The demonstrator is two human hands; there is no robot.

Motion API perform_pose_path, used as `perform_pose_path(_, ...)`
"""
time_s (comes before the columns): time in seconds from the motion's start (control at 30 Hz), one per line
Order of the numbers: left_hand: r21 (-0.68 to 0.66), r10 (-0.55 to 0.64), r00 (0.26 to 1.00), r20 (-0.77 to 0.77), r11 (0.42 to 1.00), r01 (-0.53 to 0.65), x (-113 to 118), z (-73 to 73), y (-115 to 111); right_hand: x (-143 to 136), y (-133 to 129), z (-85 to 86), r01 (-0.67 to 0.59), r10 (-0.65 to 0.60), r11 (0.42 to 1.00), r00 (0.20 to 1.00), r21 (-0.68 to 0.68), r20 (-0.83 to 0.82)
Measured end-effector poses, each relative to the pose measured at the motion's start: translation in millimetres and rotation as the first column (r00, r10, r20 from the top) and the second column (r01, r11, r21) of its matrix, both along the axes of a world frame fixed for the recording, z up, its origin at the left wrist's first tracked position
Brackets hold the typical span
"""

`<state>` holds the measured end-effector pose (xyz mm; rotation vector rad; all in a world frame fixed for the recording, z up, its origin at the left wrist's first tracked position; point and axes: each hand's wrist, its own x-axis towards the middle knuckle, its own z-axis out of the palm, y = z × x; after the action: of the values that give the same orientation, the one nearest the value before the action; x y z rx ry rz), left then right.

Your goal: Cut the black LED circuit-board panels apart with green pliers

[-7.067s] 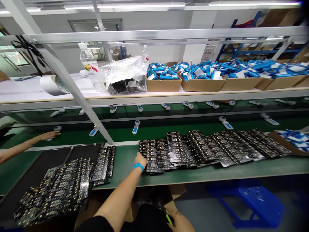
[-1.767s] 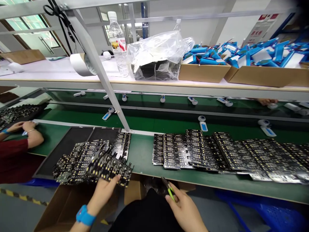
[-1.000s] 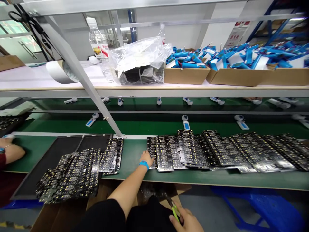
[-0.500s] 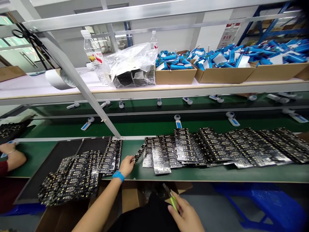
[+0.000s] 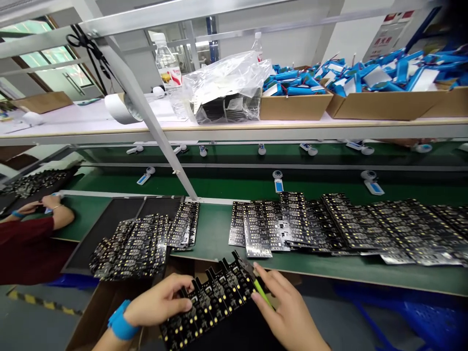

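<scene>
Pinching black circuit-board panel (image 5: 211, 306) at bottom centre of frame with left hand (image 5: 161, 303), gripping green-handled pliers (image 5: 260, 289) in right hand (image 5: 287, 307) by panel's upper-right end.

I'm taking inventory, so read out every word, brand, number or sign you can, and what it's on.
Nothing reads clearly enough to quote.
Sign at upper right: red characters, too blurred.
Larger bottle: label print too small and blurred.
Smaller bottle: label too small.
Held circuit board: any markings too small.
</scene>
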<state>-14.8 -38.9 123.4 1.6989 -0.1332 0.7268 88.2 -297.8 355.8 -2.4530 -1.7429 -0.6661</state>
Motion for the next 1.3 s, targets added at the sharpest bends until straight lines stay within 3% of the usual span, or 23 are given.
perform_pose_path(0.17, 0.024, 0.009, 1.0, -0.003, 1.0, -0.009, -5.1, -5.6, 0.5, -3.5, -3.2, -1.4, 0.007, -0.018, 0.997, 0.989, -0.078, -0.15)
perform_pose_path(0.23, 0.03, 0.01, 1.0, -0.016, 0.999, -0.01, -6.7, -5.3, 0.7, -3.4, -4.4, -10.6, 0.018, -0.024, 0.998, 0.996, -0.063, -0.083)
perform_pose_path(0.37, 0.02, -0.016, 0.999, -0.047, 1.0, 0.017, -6.8, -6.7, -1.8, -1.9, -8.7, -30.3, 0.145, -0.16, 0.986, 0.955, 0.077, 0.25)
perform_pose_path(0.53, -0.058, -0.066, 0.997, -0.034, 0.996, 0.064, -4.2, -14.9, -5.2, 3.7, -20.4, -30.1, 0.073, -0.075, 0.996, 0.997, -0.058, -0.032)
perform_pose_path(0.6, -0.052, -0.06, 0.997, -0.04, 0.997, 0.057, -3.3, -16.9, -6.6, 6.0, -24.5, -31.6, 0.147, -0.145, 0.985, 0.989, -0.095, 0.021)
perform_pose_path(0.7, -0.042, -0.06, 0.995, -0.083, 0.998, 0.057, -1.9, -18.6, -9.5, 8.1, -28.5, -36.7, 0.286, -0.273, 0.957, 0.943, -0.045, 0.193)
perform_pose_path(0.73, -0.046, -0.065, 0.993, -0.095, 0.997, 0.061, -1.5, -19.2, -10.7, 8.6, -29.8, -37.3, 0.286, -0.275, 0.957, 0.948, -0.046, 0.159)
perform_pose_path(0.87, -0.107, -0.105, 0.989, -0.108, 0.99, 0.094, -1.1, -21.6, -17.0, 12.1, -39.5, -35.7, 0.15, -0.186, 0.975, 0.954, -0.163, -0.235)
perform_pose_path(0.9, -0.124, -0.111, 0.988, -0.108, 0.987, 0.097, -1.3, -21.5, -19.0, 13.2, -42.9, -37.0, 0.161, -0.196, 0.971, 0.958, -0.175, -0.211)
perform_pose_path(0.97, -0.156, -0.12, 0.986, -0.114, 0.983, 0.102, -2.0, -20.2, -22.7, 14.7, -49.0, -43.1, 0.249, -0.245, 0.956, 0.968, -0.154, 0.046)
perform_pose_path(1.03, -0.183, -0.128, 0.985, -0.118, 0.977, 0.105, -3.6, -18.3, -25.3, 14.7, -52.3, -49.8, 0.326, -0.283, 0.942, 0.899, -0.083, 0.334)
perform_pose_path(1.07, -0.195, -0.132, 0.984, -0.118, 0.975, 0.107, -4.7, -17.6, -25.9, 14.0, -52.8, -51.4, 0.33, -0.282, 0.942, 0.877, -0.061, 0.389)
perform_pose_path(1.13, -0.209, -0.136, 0.984, -0.115, 0.972, 0.11, -7.1, -17.2, -26.3, 12.3, -51.9, -49.6, 0.281, -0.248, 0.955, 0.931, -0.094, 0.267)
perform_pose_path(1.23, -0.213, -0.14, 0.983, -0.119, 0.97, 0.112, -8.9, -19.3, -27.2, 11.7, -51.2, -42.2, 0.178, -0.203, 0.967, 0.971, -0.184, -0.125)
perform_pose_path(1.3, -0.214, -0.139, 0.982, -0.124, 0.971, 0.111, -8.4, -21.8, -28.1, 14.0, -52.8, -43.3, 0.176, -0.203, 0.963, 0.972, -0.204, -0.121)
